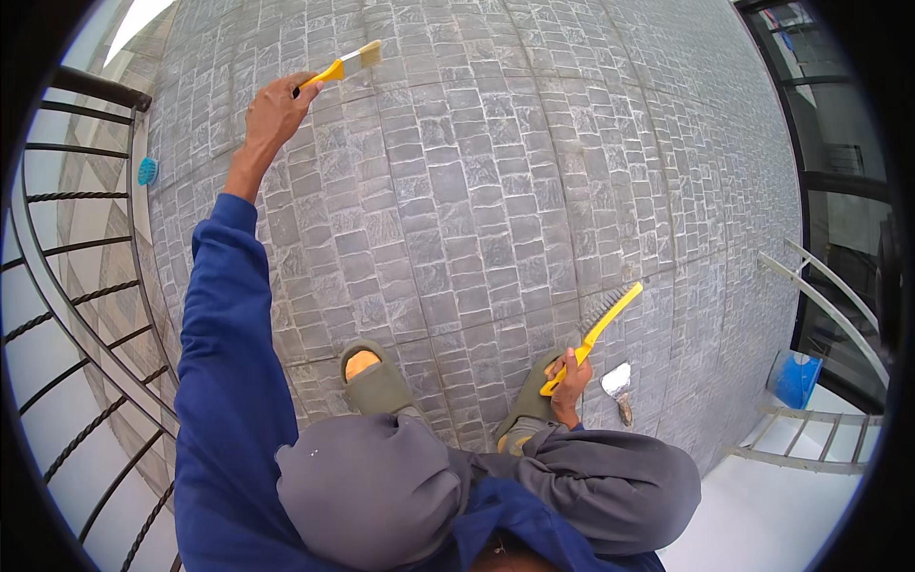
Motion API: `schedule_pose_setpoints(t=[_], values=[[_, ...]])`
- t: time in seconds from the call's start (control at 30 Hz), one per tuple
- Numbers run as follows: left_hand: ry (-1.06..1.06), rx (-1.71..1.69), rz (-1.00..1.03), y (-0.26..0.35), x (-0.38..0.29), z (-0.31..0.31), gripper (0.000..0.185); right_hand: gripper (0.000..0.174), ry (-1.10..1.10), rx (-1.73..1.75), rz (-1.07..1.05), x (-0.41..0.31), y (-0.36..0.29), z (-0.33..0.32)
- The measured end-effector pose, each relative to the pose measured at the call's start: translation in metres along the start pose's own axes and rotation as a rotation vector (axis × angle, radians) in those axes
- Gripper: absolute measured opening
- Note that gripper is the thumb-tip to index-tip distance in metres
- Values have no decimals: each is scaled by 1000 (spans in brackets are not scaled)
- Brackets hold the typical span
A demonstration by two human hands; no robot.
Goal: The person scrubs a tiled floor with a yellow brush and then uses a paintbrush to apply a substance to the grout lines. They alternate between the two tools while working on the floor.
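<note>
My left hand (277,107), stretched far forward, grips the yellow handle of a flat paintbrush (352,58). Its pale bristles point right, over the grey stone-patterned tile floor (457,214); whether they touch it I cannot tell. Low beside my right foot, my right hand (570,386) holds a wire brush (604,318) by its yellow plastic handle. The metal bristles face up and left, away from my palm. Just right of that hand, a scraper or putty knife (619,390) with a whitish blade and worn handle lies on the tiles.
A black metal railing (86,243) with twisted bars runs along the left. Against its base sits a blue scrub brush (148,171). At the right are a metal ladder (804,457), a blue container (795,379) and dark-framed glass panels (843,129). Green slides (382,390) cover my feet.
</note>
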State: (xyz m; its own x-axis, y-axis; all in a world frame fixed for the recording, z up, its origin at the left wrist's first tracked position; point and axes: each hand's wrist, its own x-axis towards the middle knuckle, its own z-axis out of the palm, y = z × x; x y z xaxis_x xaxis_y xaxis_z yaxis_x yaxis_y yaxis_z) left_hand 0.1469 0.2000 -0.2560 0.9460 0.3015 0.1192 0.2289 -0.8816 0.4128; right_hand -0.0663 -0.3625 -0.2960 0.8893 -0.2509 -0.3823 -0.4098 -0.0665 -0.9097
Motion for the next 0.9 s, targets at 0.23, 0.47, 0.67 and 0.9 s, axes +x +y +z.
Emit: schedule_pose_setpoints(t=[0.23, 0.47, 0.67, 0.9], values=[[0, 31, -46, -1, -48, 27, 35, 17, -220, -163, -11, -15, -41, 19], [67, -503, -150, 43, -102, 26, 43, 23, -236, -216, -11, -7, -100, 57], [183, -552, -245, 29, -125, -20, 40, 37, -293, -299, -88, 38, -92, 50], [226, -403, -508, -24, -214, -134, 39, 31, -284, -752, -73, 31, -61, -44]])
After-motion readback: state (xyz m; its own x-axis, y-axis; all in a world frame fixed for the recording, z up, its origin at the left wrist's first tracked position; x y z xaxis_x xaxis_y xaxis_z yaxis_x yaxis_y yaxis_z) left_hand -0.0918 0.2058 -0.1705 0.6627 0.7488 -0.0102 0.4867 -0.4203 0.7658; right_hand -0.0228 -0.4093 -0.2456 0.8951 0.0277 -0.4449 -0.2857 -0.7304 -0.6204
